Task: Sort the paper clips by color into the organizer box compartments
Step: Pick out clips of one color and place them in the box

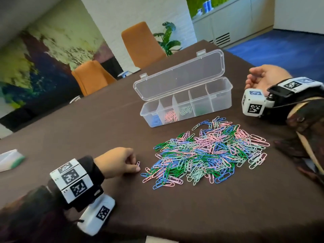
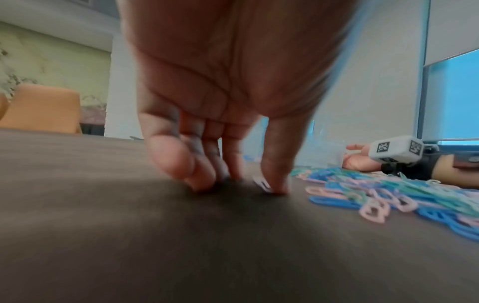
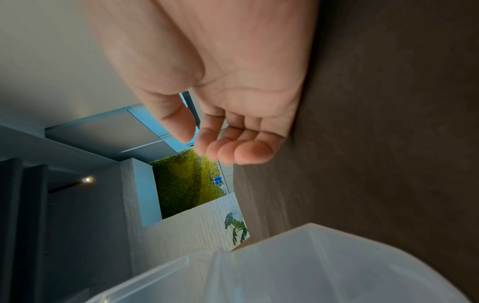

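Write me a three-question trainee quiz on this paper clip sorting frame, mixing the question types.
1. True or false: the organizer box has its lid shut.
2. Which hand touches a single clip lying apart from the pile? A) left hand B) right hand
3. Fill in: the compartment at the box's right end holds ____ clips.

Key: 1 false; 2 A; 3 no.

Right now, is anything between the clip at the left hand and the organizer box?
Nothing visible. The left hand has one clip at its fingertips; bare table lies between it and the organizer box, lid open. The pile sits rightward.
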Available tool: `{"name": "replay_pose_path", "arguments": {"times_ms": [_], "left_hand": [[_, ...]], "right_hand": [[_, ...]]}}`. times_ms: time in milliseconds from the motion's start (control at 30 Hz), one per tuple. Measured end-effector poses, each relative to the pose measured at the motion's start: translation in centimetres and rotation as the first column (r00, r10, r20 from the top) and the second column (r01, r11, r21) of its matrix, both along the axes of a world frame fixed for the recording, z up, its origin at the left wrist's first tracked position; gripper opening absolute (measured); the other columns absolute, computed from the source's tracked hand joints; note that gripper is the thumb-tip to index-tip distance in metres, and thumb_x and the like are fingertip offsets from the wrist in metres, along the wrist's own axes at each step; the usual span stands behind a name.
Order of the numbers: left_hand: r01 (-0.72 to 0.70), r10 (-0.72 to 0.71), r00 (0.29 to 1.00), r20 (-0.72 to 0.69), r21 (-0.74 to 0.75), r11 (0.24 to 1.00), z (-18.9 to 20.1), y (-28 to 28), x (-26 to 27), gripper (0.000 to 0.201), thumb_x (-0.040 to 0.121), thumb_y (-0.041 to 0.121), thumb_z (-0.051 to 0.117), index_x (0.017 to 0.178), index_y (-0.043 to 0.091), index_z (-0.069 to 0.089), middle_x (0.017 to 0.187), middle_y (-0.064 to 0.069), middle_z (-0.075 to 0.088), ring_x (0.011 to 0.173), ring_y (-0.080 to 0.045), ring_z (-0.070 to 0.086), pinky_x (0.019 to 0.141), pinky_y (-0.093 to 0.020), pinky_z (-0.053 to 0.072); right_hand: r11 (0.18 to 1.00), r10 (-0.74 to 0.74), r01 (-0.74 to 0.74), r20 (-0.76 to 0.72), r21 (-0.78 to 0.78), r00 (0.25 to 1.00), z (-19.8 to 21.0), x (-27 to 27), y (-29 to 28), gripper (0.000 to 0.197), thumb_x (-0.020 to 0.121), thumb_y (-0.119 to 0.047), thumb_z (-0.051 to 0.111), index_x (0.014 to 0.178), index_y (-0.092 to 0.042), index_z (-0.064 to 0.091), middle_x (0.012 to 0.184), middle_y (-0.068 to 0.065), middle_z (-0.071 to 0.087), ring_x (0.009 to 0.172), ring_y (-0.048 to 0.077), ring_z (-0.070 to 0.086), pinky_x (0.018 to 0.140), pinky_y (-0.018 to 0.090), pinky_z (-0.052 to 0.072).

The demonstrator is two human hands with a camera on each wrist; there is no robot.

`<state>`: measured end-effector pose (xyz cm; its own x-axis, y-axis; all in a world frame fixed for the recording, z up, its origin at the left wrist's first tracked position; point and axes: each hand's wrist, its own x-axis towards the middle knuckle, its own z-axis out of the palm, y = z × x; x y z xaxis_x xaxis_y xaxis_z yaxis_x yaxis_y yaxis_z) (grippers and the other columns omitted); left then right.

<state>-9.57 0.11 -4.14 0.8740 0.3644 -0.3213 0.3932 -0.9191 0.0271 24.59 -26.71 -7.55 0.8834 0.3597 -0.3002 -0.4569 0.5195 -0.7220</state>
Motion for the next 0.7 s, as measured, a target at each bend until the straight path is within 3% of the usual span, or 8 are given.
{"name": "replay_pose_path", "arguments": {"times_ms": [200,333,500,600,700], "left_hand": [[0.124,-0.124,0.992,-0.021,-0.006,0.992,-0.1,-1.0,1.5,0.024,0.085,0.016,0.067,0.070,0.026,0.051,0.057,0.021,0.057,0.055,0.005,0.051,0.054,-0.011,0.035],[0.182,-0.181,0.982,0.060,-0.012,0.983,0.7,-1.2,3.3,0.024,0.083,0.017,0.069,0.070,0.027,0.052,0.064,0.032,0.056,0.061,0.003,0.051,0.058,-0.011,0.036],[0.263,-0.252,0.964,0.084,-0.159,0.952,1.2,-2.5,4.5,0.020,0.084,0.009,0.065,0.080,0.025,0.055,0.072,0.012,0.062,0.064,-0.002,0.053,0.064,-0.013,0.040],[0.293,-0.290,0.956,0.039,-0.128,0.947,0.6,-3.0,4.7,0.023,0.084,0.003,0.057,0.086,0.026,0.053,0.071,0.010,0.065,0.064,-0.002,0.055,0.062,-0.008,0.038],[0.296,-0.295,0.955,0.022,-0.085,0.951,0.4,-2.6,4.8,0.021,0.083,0.010,0.065,0.080,0.028,0.054,0.071,0.010,0.063,0.064,-0.003,0.052,0.061,-0.010,0.037]], "right_hand": [[1.000,0.004,-0.004,-0.007,-0.009,1.000,0.2,-0.1,-0.1,0.016,0.091,-0.015,0.046,0.077,-0.013,0.053,0.072,0.000,0.048,0.059,0.012,0.045,0.055,0.022,0.040],[1.000,0.017,-0.017,-0.006,-0.019,1.000,0.1,0.2,0.0,0.015,0.092,-0.016,0.046,0.079,-0.012,0.054,0.072,0.001,0.047,0.059,0.012,0.045,0.052,0.022,0.039],[0.999,0.017,-0.017,0.006,-0.035,1.000,0.1,0.3,0.1,0.016,0.093,-0.015,0.045,0.079,-0.011,0.053,0.072,0.001,0.047,0.060,0.012,0.044,0.054,0.021,0.040],[0.999,0.020,-0.019,0.025,-0.050,0.999,0.1,0.3,0.1,0.017,0.093,-0.016,0.045,0.079,-0.012,0.053,0.073,0.000,0.046,0.061,0.011,0.044,0.055,0.021,0.041],[0.998,0.010,-0.007,0.035,-0.062,0.999,0.0,0.2,0.1,0.017,0.093,-0.016,0.045,0.079,-0.013,0.053,0.074,0.000,0.047,0.061,0.011,0.045,0.057,0.021,0.041]]}}
